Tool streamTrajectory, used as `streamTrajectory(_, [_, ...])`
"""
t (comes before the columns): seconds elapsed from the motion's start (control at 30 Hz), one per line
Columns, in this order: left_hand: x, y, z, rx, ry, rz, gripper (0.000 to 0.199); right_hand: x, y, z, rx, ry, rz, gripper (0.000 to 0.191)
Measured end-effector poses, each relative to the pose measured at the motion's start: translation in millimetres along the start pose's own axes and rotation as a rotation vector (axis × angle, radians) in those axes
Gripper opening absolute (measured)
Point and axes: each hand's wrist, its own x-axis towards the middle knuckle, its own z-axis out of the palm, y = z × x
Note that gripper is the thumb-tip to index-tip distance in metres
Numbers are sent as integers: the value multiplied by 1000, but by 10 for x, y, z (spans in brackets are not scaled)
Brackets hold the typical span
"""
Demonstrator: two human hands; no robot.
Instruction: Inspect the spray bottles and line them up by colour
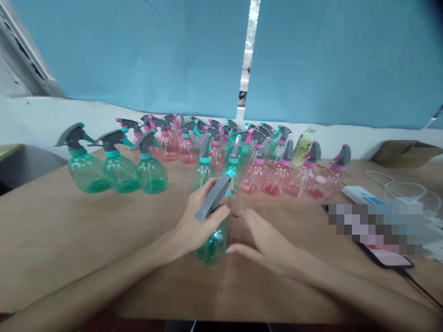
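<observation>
A green spray bottle (212, 246) with a grey trigger head is in front of me, near the middle of the table. My left hand (199, 216) is wrapped round its neck, just below the head. Close by on the right is my right hand (265, 235), fingers stretched and apart, the thumb near the bottle's side; whether it touches the bottle I cannot tell. Just beyond stand two more green spray bottles (204, 173). To their right is a row of pink spray bottles (277, 177), and at the left stand three green spray bottles (152, 177).
Behind, many pink and green spray bottles (168, 145) crowd the brown table (86, 244). A drink bottle with a light green label (304, 145) stands among them. At right lie a phone (391, 258), a white power strip (362, 194), cables and a cardboard piece (404, 153).
</observation>
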Motion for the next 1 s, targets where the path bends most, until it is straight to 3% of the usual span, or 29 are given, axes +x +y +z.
streamTrajectory(0.17, [211,-25,133,-16,-45,22,10,-103,604,-117,-77,-28,147,43])
streamTrajectory(0.3, [337,-28,205,19,-56,2,7,-73,876,-91,-93,-17,160,56])
streamTrajectory(0.63, [419,-26,225,21,-74,-76,4,82,949,-26,-83,-91,95,61])
streamTrajectory(1.0, [417,-18,214,-65,-126,-100,4,67,948,-35,-68,-84,76,60])
